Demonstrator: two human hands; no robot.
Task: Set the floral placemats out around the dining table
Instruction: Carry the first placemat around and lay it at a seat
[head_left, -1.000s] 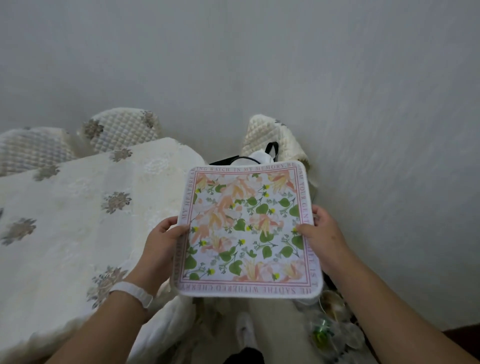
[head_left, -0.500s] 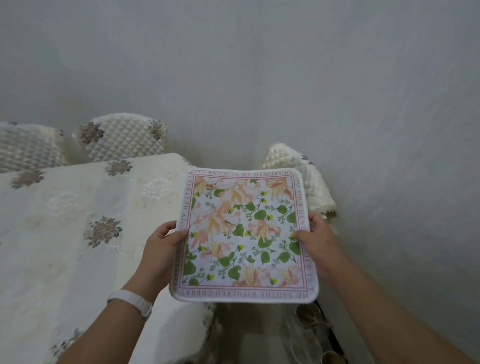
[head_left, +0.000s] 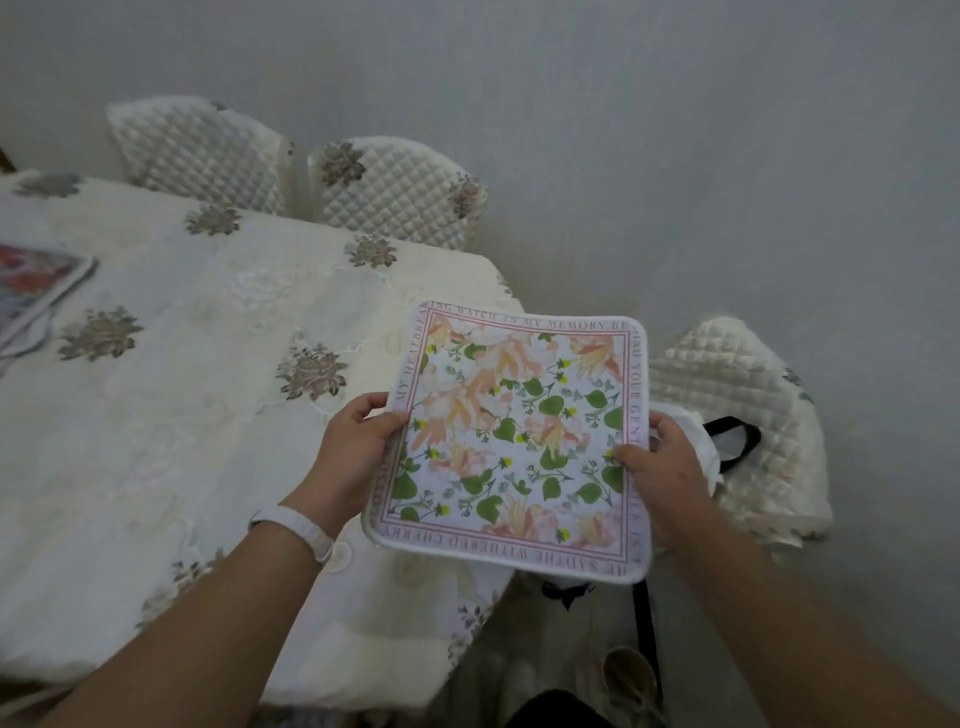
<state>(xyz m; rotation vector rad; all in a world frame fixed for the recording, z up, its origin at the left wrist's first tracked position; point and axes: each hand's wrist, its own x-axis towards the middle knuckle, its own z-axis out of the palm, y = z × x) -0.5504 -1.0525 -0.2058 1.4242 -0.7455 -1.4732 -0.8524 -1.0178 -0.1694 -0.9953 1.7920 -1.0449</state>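
The floral placemat (head_left: 511, 441) is held flat in the air between both hands, over the near right corner of the bench (head_left: 208, 415) and partly beyond its edge. The left hand (head_left: 353, 457) is clamped on the mat's left border, thumb on top and fingers beneath; the right hand (head_left: 662, 473) is clamped on the right border in the same way.

The likely trouble is placement. A good part of the mat hangs past the bench corner, so if it is lowered straight down from here it could end up overhanging the edge and slide off, down toward the bag with the black strap (head_left: 727, 439) below the right hand. The tablecloth (head_left: 156, 467) looks loose and embroidered — dragging the mat across it could ruck it up and leave the mat crooked. The mat also seems soft, so letting go with one hand first could let that side droop.

A second placemat (head_left: 36, 291) lies far to the left of the left hand, cut off by the frame, its pattern blurred. Whether more mats lie under the held one cannot be told — its underside and the fingers beneath are hidden. The objects on the floor near the person's feet are too dim to identify.
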